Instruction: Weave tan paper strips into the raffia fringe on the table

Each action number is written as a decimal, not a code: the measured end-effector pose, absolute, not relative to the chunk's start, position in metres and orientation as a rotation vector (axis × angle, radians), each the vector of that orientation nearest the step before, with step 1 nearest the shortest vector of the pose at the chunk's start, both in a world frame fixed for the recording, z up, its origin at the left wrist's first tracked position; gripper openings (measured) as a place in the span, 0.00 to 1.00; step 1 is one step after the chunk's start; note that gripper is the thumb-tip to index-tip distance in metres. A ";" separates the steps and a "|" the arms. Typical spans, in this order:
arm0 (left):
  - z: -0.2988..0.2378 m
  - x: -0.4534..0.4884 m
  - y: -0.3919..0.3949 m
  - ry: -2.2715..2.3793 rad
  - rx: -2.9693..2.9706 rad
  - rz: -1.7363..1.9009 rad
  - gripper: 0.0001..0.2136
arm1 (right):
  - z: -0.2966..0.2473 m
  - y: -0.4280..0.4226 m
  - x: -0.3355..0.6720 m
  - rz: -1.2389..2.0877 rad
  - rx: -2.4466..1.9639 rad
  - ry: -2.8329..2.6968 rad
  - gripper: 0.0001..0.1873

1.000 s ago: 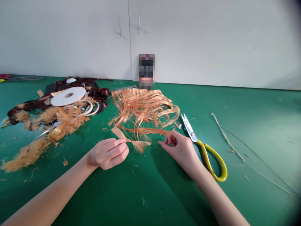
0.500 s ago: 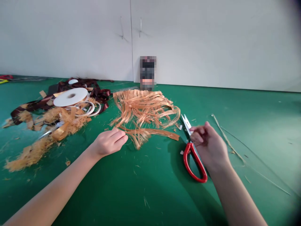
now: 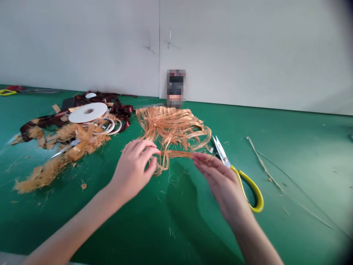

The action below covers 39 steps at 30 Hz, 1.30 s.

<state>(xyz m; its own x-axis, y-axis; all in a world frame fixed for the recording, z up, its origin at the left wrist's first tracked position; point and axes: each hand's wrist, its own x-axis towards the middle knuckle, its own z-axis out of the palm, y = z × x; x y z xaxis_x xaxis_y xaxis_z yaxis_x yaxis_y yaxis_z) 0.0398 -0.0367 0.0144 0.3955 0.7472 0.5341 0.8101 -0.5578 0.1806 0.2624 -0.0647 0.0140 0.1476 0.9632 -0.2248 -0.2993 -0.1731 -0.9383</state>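
A narrow strip of frayed tan ribbon (image 3: 179, 154) lies between my hands on the green table (image 3: 132, 232). My left hand (image 3: 134, 169) is at its left end, thumb and fingers curved and apart, beside loose hanging threads. Fingers stretched out, my right hand (image 3: 223, 182) reaches the strip's right end and covers it. Scissors (image 3: 222, 151) lie partly under that hand, blades pointing away; one yellow handle loop shows and the other is hidden. Just beyond the strip spreads a bundle of tan fringed ribbon (image 3: 172, 123).
On the left are a white spool (image 3: 88, 112), dark brown ribbon (image 3: 44, 121) and frayed tan scraps (image 3: 46, 175). A blurred-out upright object (image 3: 176, 88) leans on the white wall (image 3: 248, 48). Thin strands (image 3: 264, 167) lie at right; more scissors (image 3: 8, 92) at far left.
My right hand has moved left from beside the scissors to the strip, uncovering the yellow loop and hiding the red one. My left hand has opened from a pinch on the strip.
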 end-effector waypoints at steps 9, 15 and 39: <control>0.001 0.095 -0.100 -1.660 -2.362 -1.178 0.04 | 0.006 -0.131 0.205 1.553 -1.002 -0.562 0.15; -0.005 0.105 -0.119 -1.700 -2.402 -1.380 0.08 | -0.006 -0.143 0.200 1.498 -1.097 -0.609 0.18; 0.002 0.072 -0.097 -1.338 -2.209 -0.926 0.11 | 0.025 -0.118 0.214 1.698 -1.083 -1.054 0.24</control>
<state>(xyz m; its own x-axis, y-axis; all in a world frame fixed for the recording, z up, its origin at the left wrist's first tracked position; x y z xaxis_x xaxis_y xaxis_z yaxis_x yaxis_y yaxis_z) 0.0716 -0.0966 0.0021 0.3237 0.6238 0.7114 0.8855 -0.4646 0.0044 0.2138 -0.1177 0.0249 -0.2721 0.9340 -0.2316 -0.2068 -0.2918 -0.9339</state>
